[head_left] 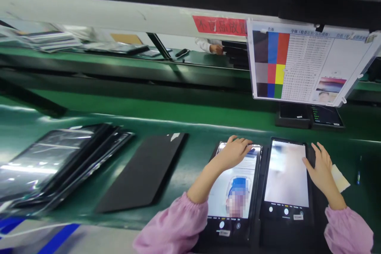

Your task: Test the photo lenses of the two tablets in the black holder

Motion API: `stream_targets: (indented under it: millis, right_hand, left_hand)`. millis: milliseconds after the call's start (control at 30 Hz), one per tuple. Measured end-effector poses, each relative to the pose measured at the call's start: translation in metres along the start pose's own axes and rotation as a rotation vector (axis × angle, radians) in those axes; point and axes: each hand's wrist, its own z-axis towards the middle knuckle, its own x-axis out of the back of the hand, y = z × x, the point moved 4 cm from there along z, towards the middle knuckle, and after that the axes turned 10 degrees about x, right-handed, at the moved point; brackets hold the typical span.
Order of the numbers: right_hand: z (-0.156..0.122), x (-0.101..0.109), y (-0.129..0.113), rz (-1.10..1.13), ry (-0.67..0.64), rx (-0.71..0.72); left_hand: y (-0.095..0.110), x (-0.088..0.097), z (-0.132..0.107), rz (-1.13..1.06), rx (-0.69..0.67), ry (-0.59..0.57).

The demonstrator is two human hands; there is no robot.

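Two tablets lie side by side before me, both with lit screens showing a camera app. Over the top edge of the left tablet [218, 202] rests my left hand [233, 154], its fingers extended across the bezel; the part under the palm is hidden. On that screen are a blue shape and a pixelated patch. The right tablet [285, 174] shows a blurred, pale picture. My right hand [321, 166] is at its right edge, fingers spread and thumb close to the frame; whether it touches I cannot tell. A pale yellow piece [340, 178] lies partly behind that wrist.
A black board [145, 170] and a stack of plastic-wrapped tablets [56, 158] lie on the left of the green bench. A colour chart [309, 67] hangs above. Behind it sit two dark devices [294, 115]. A pen [358, 174] lies right. Another person's hand [216, 49] shows at the far bench.
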Motion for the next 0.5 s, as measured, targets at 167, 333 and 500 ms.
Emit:
stream_targets:
  millis: [167,333,500]
  right_hand:
    - [0.022,-0.019,0.02,0.041,-0.068,-0.098]
    - [0.041,-0.03,0.032,0.17,-0.121,-0.151]
    - [0.05,-0.029,0.036,0.364,-0.068,-0.212]
  left_hand:
    - [0.007,0.008,-0.043,-0.057,0.027,0.005]
    - [0.02,0.0,-0.104,-0.204,0.005,0.078]
    - [0.038,-0.032,-0.168,-0.315,-0.011,0.177]
